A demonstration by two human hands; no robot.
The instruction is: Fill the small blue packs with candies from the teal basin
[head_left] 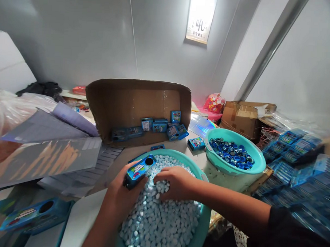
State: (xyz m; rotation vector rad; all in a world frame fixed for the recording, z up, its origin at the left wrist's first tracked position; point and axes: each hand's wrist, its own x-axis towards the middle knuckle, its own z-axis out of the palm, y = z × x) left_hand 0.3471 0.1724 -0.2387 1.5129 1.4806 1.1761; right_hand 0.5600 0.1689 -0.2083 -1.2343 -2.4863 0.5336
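One blue box (139, 170) sits gripped in left-hand fingers (129, 182) above tablets (161, 218).

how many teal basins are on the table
2. One basin sits nearest, full of pale blue tablets, with both hands in it. The other basin stands behind it to the right, holding dark blue caps. More could be hidden.

A bright rectangular frosted window (200, 16) at upper centre was overexposed and lit the scene. Wide-angle distortion bent the frame edges; the clear crumpled plastic bags (9, 109) at left were blurred.
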